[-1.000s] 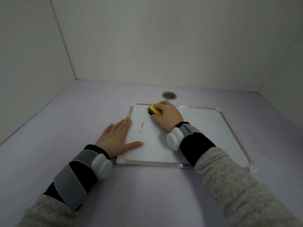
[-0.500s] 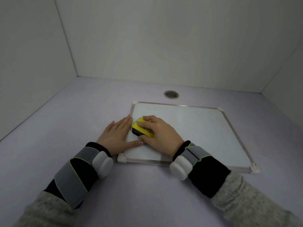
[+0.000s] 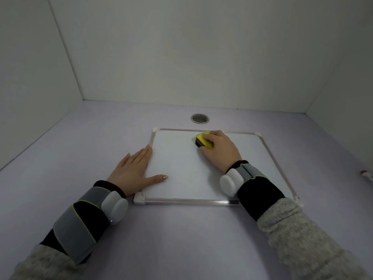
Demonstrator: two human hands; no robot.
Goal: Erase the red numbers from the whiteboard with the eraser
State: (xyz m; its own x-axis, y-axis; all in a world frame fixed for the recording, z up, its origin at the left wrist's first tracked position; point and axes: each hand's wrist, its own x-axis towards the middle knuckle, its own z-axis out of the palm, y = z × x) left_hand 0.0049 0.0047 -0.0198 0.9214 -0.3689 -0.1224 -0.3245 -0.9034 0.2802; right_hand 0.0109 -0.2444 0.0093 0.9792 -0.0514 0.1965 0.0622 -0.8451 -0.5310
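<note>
A white framed whiteboard (image 3: 181, 170) lies flat on the lilac table. No red marks show on its visible surface. My right hand (image 3: 221, 151) grips a yellow eraser with a black underside (image 3: 202, 141), pressed on the board near its far edge. My left hand (image 3: 133, 171) lies flat with fingers spread on the board's left rim, thumb resting on the white surface. Part of the board's near right area is hidden under my right forearm.
A round metal grommet hole (image 3: 199, 118) sits in the table just beyond the board. A marker with a red end (image 3: 366, 175) pokes in at the right edge. Grey walls close in on the left, back and right.
The eraser went from the far edge down over the short red stroke to the near left, then back up to the far middle. The red stroke is gone. My left hand stayed put.
</note>
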